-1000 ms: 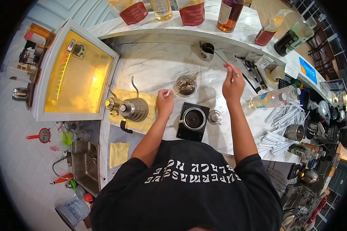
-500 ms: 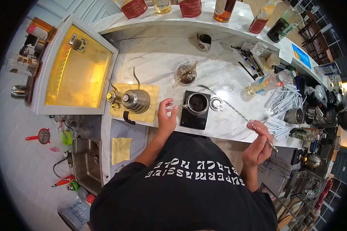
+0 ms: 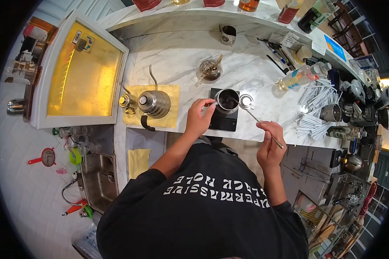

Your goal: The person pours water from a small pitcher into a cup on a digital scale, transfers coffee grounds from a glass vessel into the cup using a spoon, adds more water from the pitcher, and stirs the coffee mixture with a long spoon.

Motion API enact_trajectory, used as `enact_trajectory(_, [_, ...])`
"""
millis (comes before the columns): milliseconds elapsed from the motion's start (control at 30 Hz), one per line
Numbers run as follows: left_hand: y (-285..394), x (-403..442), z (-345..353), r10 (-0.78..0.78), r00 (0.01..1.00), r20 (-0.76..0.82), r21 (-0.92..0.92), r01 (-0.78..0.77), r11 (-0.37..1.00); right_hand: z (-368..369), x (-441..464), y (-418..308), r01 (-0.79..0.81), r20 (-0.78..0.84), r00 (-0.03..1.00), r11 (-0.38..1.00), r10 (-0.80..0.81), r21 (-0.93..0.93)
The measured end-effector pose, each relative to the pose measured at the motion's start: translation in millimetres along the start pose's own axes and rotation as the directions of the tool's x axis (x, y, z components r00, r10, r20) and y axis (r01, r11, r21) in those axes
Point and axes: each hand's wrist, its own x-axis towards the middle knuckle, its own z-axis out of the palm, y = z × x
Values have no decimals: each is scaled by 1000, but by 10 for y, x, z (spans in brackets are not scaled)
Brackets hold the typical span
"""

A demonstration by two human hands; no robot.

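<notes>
My left hand (image 3: 199,117) pinches the handle at the left side of a metal cup (image 3: 227,102) with dark contents, which rests on a black scale (image 3: 224,122). In my right hand (image 3: 270,143) is a long thin spoon (image 3: 257,120), and its far end reaches inside the cup. A small round metal item (image 3: 246,102) lies to the right of the cup. Farther back, a glass server (image 3: 209,71) has dark contents and a light-coloured stick in it. Near the back wall of the counter stands a dark-mouthed cup (image 3: 227,35).
A gooseneck kettle (image 3: 154,104) stands on a yellow cloth (image 3: 173,93) at left, beside a small metal pot (image 3: 127,102). White straws (image 3: 320,103), plastic bottles (image 3: 296,78) and pens (image 3: 282,54) are at right. A glass-fronted cabinet (image 3: 84,71) is at far left.
The spoon has moved from the back cup, out to the right, then into the metal cup. My left hand has come to that cup's handle.
</notes>
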Motion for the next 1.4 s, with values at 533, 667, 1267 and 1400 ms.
enact_trajectory(533, [-60,179,-92,50,989,142,-18,-48,999,61,40,-321,-17,-12,1000,986,15,-168])
enact_trajectory(667, [-82,202,-110,45,983,180,-26,-41,999,162,87,-365,-32,1,999,977,33,-210])
enact_trajectory(1267, [-168,285,-220,71,953,294,-25,-67,997,229,174,-518,-17,31,999,971,25,-238])
enact_trajectory(1400, [-151,305,-247,66,949,308,-14,-65,998,119,197,-503,-62,23,997,954,72,-294])
